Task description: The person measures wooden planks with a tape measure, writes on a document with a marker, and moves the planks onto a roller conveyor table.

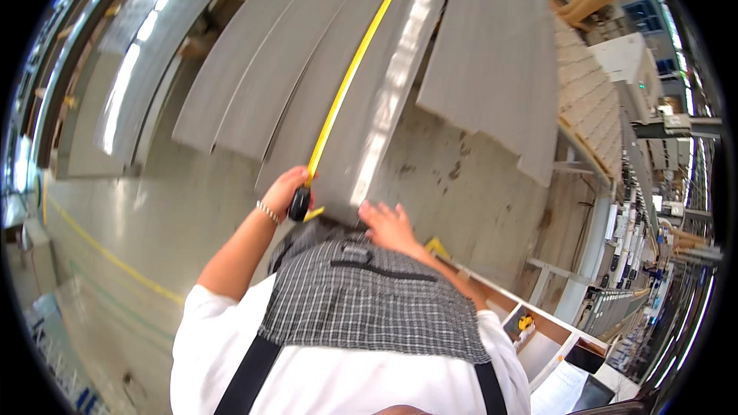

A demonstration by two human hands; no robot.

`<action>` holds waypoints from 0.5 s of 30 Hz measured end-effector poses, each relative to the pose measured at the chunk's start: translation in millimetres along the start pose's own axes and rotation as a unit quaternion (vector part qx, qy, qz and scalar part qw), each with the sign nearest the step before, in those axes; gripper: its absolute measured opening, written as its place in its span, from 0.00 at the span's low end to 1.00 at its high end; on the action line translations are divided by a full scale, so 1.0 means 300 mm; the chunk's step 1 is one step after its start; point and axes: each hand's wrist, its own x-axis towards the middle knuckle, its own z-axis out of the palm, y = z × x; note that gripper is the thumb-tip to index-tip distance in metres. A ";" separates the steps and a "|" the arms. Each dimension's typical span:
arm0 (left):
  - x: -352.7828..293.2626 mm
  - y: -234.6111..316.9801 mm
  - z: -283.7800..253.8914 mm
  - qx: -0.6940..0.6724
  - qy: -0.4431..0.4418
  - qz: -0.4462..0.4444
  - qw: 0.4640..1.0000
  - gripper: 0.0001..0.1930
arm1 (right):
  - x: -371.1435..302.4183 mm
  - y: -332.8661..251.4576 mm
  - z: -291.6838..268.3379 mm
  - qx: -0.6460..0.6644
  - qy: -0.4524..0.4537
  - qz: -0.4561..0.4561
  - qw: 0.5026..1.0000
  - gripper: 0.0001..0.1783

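My left hand [284, 189], with a beaded bracelet at its wrist, is closed around the black case of a tape measure [300, 205]. From the case the yellow tape blade [347, 81] runs away from me along a long grey panel [327, 173] and leaves the picture at the top. On the right side of the panel's near end lies my right hand [389, 225], fingers spread, holding nothing. A bright strip of reflected light crosses the panel between the blade and that hand. The far end of the blade is out of sight.
More long grey panels lie left [231, 92] and right [492, 69] of the measured one, with uneven near ends. A white compartment shelf [573, 334] at the lower right holds a small yellow-and-black item [526, 323]. Beyond the right panel are a slatted surface [588, 92] and a white machine [626, 69].
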 end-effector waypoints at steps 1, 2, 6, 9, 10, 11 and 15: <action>-0.018 -0.017 -0.021 -0.011 0.019 -0.021 1.000 0.14 | 0.002 -0.013 -0.016 -0.003 -0.010 0.008 1.000 0.36; -0.055 -0.046 -0.070 -0.025 0.028 -0.027 0.999 0.13 | 0.020 -0.037 -0.047 0.021 -0.022 0.006 1.000 0.36; -0.061 -0.114 -0.145 -0.035 0.031 -0.053 0.998 0.12 | 0.020 -0.039 -0.014 0.047 -0.027 0.027 0.998 0.36; -0.079 -0.162 -0.185 -0.040 0.035 -0.066 0.996 0.12 | 0.025 -0.053 -0.037 0.041 -0.035 0.035 0.998 0.36; -0.094 -0.175 -0.196 -0.041 0.033 -0.071 0.996 0.12 | 0.026 -0.055 -0.033 0.040 -0.034 0.034 0.998 0.36; -0.101 -0.178 -0.203 -0.042 0.028 -0.075 0.996 0.12 | 0.030 -0.054 -0.034 0.038 -0.032 0.037 0.998 0.36; -0.114 -0.215 -0.237 -0.053 0.036 -0.082 0.995 0.12 | 0.034 -0.064 -0.037 0.044 -0.036 0.051 0.997 0.35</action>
